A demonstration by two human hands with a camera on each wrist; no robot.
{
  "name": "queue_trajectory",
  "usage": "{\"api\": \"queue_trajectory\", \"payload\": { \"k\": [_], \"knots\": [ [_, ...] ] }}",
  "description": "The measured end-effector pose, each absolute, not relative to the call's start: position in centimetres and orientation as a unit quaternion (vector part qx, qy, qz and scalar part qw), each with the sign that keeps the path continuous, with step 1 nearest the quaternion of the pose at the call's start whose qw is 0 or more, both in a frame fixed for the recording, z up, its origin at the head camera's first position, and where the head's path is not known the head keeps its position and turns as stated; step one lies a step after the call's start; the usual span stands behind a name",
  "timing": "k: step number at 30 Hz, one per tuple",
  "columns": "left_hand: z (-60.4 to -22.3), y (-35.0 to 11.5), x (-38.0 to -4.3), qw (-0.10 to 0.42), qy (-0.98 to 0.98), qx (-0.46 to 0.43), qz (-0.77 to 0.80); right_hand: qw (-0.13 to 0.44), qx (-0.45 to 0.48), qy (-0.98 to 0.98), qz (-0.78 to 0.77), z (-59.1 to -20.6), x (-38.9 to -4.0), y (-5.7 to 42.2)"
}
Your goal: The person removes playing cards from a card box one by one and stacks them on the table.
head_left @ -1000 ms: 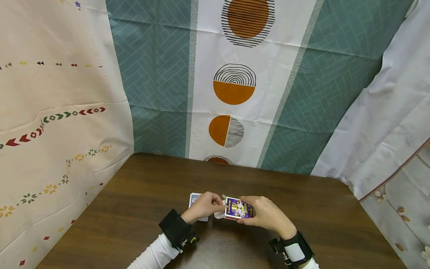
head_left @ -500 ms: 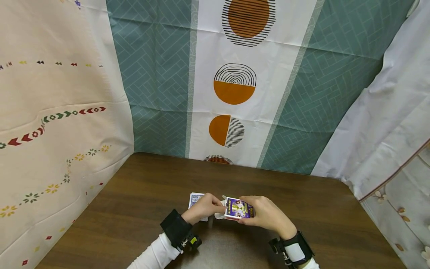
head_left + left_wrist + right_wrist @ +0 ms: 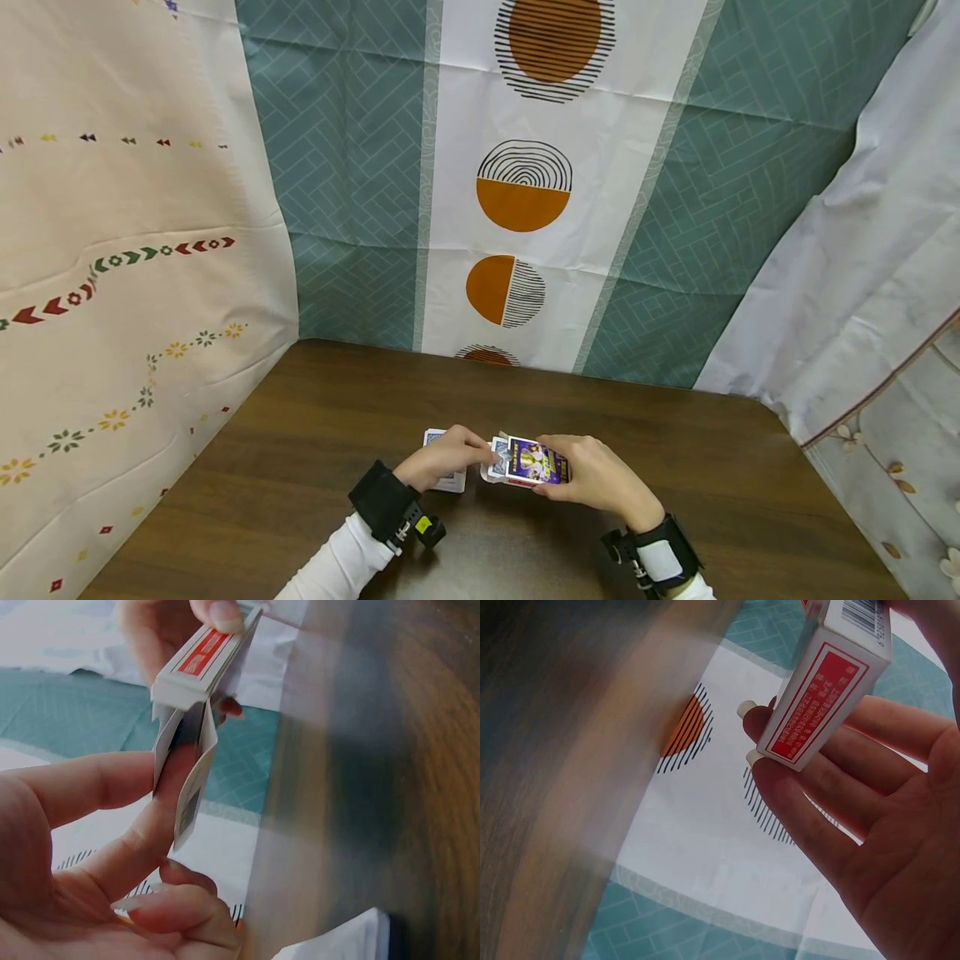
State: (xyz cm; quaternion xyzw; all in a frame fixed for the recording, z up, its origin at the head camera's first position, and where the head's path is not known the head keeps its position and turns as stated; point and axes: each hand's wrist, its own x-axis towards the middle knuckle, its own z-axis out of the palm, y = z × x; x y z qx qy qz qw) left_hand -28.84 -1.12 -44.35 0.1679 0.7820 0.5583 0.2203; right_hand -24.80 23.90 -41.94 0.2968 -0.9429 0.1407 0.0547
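My right hand [image 3: 598, 477] grips a purple-fronted playing card box [image 3: 538, 463] by its right end, above the table. The box's open end faces left, flaps spread. Blue-backed playing cards [image 3: 499, 458] stick partway out of that end. My left hand [image 3: 444, 458] pinches them at their outer edge with thumb and finger. Seen from the left wrist, a finger reaches between the flaps [image 3: 193, 799]; how many cards it holds is hidden. A stack of blue-backed cards [image 3: 453, 482] lies on the table under my left hand. The right wrist view shows the box's red-and-white side [image 3: 817, 705].
The brown wooden table [image 3: 360, 392] extends around both hands. A green and white patterned cloth [image 3: 360, 208] hangs behind it. A cream cloth [image 3: 150, 333] borders the left side, and white curtains [image 3: 847, 292] border the right.
My left hand has shifted slightly left, and blue-backed cards now show beyond the box's open end. The right hand and box have barely moved.
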Motion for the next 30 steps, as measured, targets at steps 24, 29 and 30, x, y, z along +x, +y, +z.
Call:
{"api": "queue_trajectory", "payload": {
  "k": [24, 29, 30],
  "knots": [
    [-43.1, -4.2, -30.0, 0.242, 0.752, 0.187, 0.584, 0.058, 0.297, -0.942, 0.146, -42.2, -25.1, 24.2],
    [-43.2, -4.3, -30.2, 0.217, 0.765, 0.176, 0.58, 0.051, 0.291, -0.943, 0.152, -42.2, -25.1, 24.3],
    [-43.2, -4.4, -30.2, 0.212, 0.767, 0.175, 0.58, 0.049, 0.289, -0.944, 0.153, -42.2, -25.1, 24.3]
  ]
}}
